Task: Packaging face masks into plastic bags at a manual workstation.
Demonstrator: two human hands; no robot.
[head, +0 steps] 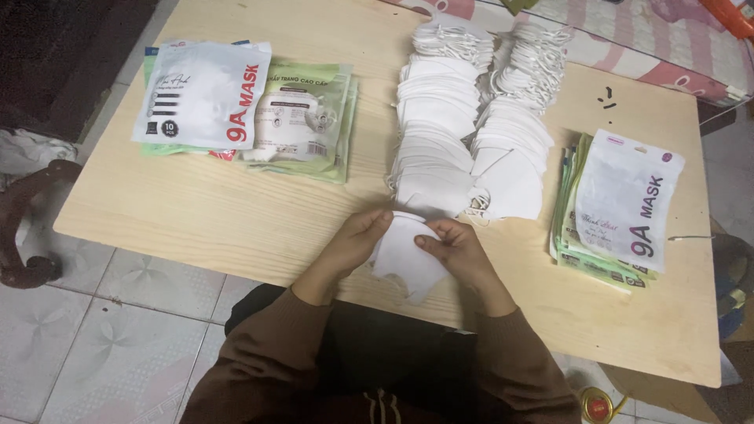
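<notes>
Both my hands grip a small stack of folded white face masks (404,259) near the table's front edge. My left hand (357,239) pinches its upper left corner and my right hand (455,247) holds its right side. Just beyond my hands lie two long overlapping rows of loose white masks (471,118) with ear loops bunched at the far end. A pile of white and green mask pouches (620,204) lies to the right. Another pile of pouches (236,106) sits at the far left.
The low light wooden table (196,212) stands on a tiled floor (102,314). A dark carved wooden piece (27,228) is at the left. A pink patterned cushion (667,47) lies behind the table. A small round tin (597,404) sits on the floor at the lower right.
</notes>
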